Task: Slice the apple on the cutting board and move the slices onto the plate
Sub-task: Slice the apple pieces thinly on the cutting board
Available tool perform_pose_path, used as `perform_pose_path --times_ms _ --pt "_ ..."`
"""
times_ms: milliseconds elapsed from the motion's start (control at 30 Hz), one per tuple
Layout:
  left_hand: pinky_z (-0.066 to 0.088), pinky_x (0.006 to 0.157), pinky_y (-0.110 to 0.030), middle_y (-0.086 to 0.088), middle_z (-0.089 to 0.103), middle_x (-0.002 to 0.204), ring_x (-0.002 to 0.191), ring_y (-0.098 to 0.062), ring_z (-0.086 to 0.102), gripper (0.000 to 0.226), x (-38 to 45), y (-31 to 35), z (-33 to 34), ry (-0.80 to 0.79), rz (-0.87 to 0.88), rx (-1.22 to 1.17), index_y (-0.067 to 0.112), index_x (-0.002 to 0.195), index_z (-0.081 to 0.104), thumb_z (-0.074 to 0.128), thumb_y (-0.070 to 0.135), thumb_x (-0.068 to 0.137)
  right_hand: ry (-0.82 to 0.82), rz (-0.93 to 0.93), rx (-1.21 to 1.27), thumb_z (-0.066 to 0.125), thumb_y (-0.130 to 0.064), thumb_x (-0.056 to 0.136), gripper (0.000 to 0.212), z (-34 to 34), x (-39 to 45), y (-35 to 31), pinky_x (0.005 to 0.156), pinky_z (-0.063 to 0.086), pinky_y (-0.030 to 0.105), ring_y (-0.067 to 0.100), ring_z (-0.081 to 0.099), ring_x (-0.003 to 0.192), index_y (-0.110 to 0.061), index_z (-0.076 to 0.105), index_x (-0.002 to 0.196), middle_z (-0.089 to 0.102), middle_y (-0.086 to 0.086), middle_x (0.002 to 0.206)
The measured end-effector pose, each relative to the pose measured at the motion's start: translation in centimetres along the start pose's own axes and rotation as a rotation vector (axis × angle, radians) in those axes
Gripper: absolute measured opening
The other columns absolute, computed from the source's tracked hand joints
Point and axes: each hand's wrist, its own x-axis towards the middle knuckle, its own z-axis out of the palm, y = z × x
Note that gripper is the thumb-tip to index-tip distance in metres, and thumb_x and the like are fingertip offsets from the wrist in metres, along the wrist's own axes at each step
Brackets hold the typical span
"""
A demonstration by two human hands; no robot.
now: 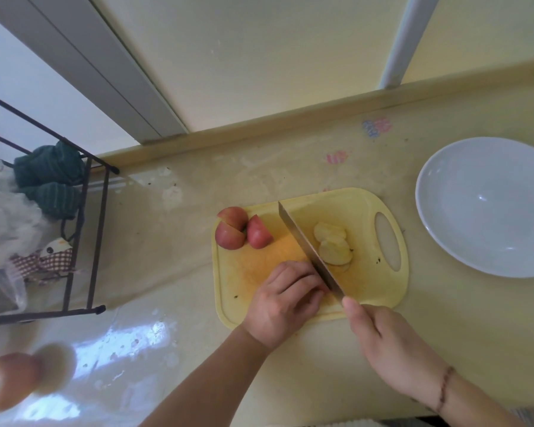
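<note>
A yellow cutting board (370,291) lies on the counter. At its far left sit red apple pieces (233,231) and a separate wedge (259,232). Pale cut slices (333,246) are stacked right of the blade. My right hand (386,337) grips the handle of a long knife (305,248), which slants across the board. My left hand (285,298) has its fingers curled over an apple piece right against the blade; that piece is mostly hidden. A white plate (444,211) stands empty to the board's right.
A black wire rack (96,229) with green cloths and a plush toy stands at the left. A blurred round object (10,383) is at the bottom left. The wall ledge runs behind the board.
</note>
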Motion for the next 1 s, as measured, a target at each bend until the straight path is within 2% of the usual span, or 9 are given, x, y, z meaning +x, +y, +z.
perform_pose_path --times_ms 133,167,267,333,533,667,1000 --pt "0.054 0.09 -0.029 -0.01 0.067 0.102 0.096 -0.022 0.065 0.015 -0.1 0.1 0.0 0.018 0.009 0.015 0.001 0.096 0.074 0.082 0.001 0.083 -0.046 0.044 0.058 0.02 -0.065 0.084 0.059 -0.9 -0.1 -0.1 0.034 0.024 0.015 0.008 0.027 0.031 -0.014 0.036 0.062 0.029 -0.005 0.041" --pt "0.054 0.09 -0.029 -0.01 0.067 0.103 0.096 -0.023 0.065 0.015 -0.1 0.1 0.0 0.021 0.007 0.014 0.001 0.096 0.074 0.082 0.001 0.083 -0.049 0.039 0.056 0.02 -0.066 0.084 0.059 -0.9 -0.3 -0.2 0.037 0.024 0.015 0.008 0.028 0.032 -0.014 0.036 0.061 0.03 -0.005 0.041" --pt "0.055 0.09 -0.03 -0.008 0.065 0.105 0.096 -0.023 0.064 0.018 -0.2 0.3 0.1 0.027 -0.011 -0.004 0.001 0.098 0.071 0.081 0.002 0.084 -0.016 -0.005 0.028 0.02 -0.069 0.079 0.06 -0.7 -1.6 -0.6 0.051 0.033 0.028 0.008 0.032 0.04 -0.016 0.036 0.057 0.038 -0.002 0.042" --pt "0.055 0.09 -0.031 -0.009 0.066 0.104 0.096 -0.024 0.065 0.017 -0.3 0.2 0.1 0.024 -0.023 -0.006 0.001 0.099 0.071 0.081 0.004 0.085 0.008 -0.01 0.004 0.02 -0.07 0.076 0.061 -0.6 -2.5 -0.9 0.055 0.034 0.03 0.009 0.037 0.045 -0.014 0.037 0.057 0.044 0.0 0.046" --pt "0.056 0.088 -0.035 -0.013 0.069 0.101 0.095 -0.026 0.067 0.018 -0.4 0.1 0.2 0.013 -0.037 0.014 -0.003 0.098 0.074 0.082 0.004 0.084 0.036 0.01 -0.041 0.017 -0.072 0.071 0.064 -0.6 -3.7 -0.8 0.052 0.032 0.026 0.011 0.042 0.051 -0.012 0.037 0.059 0.047 -0.002 0.051" --pt "0.056 0.088 -0.035 -0.014 0.069 0.101 0.095 -0.026 0.066 0.017 -0.4 0.0 0.3 0.01 -0.04 0.01 -0.004 0.097 0.074 0.081 0.004 0.084 0.027 0.01 -0.027 0.014 -0.075 0.074 0.067 -0.7 -4.0 -0.8 0.052 0.032 0.024 0.011 0.041 0.049 -0.013 0.036 0.058 0.048 -0.003 0.051" --pt "0.056 0.088 -0.036 -0.013 0.068 0.103 0.096 -0.027 0.065 0.017 -0.5 -0.2 0.3 0.008 -0.03 -0.002 -0.004 0.099 0.073 0.079 0.003 0.085 0.001 0.034 -0.039 0.014 -0.073 0.066 0.063 -0.5 -4.2 -1.2 0.056 0.036 0.021 0.007 0.047 0.055 -0.015 0.038 0.058 0.052 -0.013 0.052"
